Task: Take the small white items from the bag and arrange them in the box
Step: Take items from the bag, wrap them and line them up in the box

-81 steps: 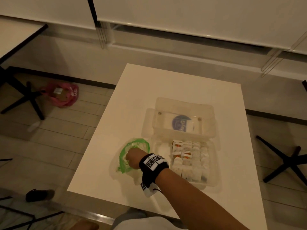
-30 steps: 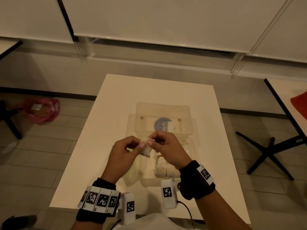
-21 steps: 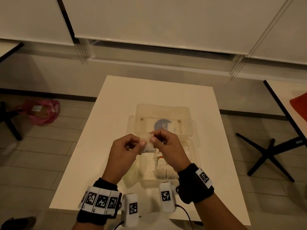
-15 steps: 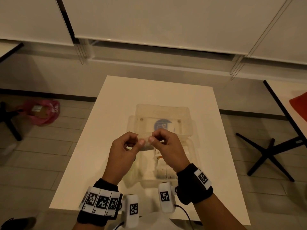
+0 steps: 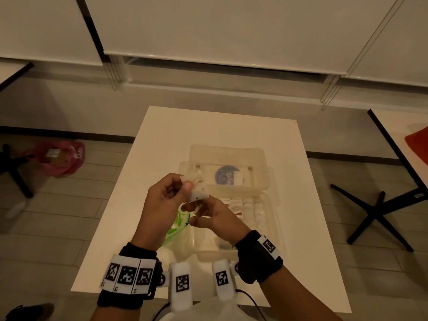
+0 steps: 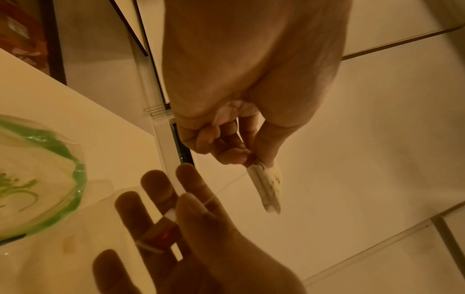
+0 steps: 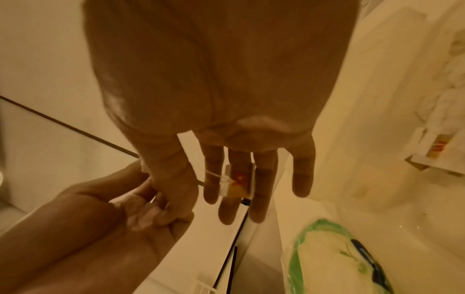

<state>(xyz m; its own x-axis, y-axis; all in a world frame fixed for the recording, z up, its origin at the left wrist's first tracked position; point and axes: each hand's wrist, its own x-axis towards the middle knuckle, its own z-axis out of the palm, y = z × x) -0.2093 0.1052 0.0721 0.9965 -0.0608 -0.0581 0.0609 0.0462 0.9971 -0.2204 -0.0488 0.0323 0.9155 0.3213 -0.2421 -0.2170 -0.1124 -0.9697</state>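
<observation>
White rectangular table (image 5: 162, 140) filled most of the head view, its near edge cut off by the person's wrists. On it sat a clear plastic box with hinged lid open (image 5: 266, 205); the box's near half was hidden behind both hands, so only part of the rows of small white tagged sachets (image 5: 249, 206) inside showed, and their count was hard to make out. Left of the box, touching or just beside it (couldn't tell), lay a clear plastic bag with green print (image 5: 178, 224), mostly covered by the left forearm; its contents were unreadable in the wrist views.

Left hand (image 5: 162, 205) was raised above the box, thumb and curled fingers pinching one small white speckled sachet (image 5: 196, 188) by its upper edge, the sachet hanging below the fingertips. Right hand (image 5: 215, 218) was just under and right of it, fingers nearly straight and spread. A thin white string (image 7: 214, 175) crossed them to a small red-and-yellow paper tag (image 7: 239, 180) lying across the fingers. Whether the right thumb pressed the string was hidden.
</observation>
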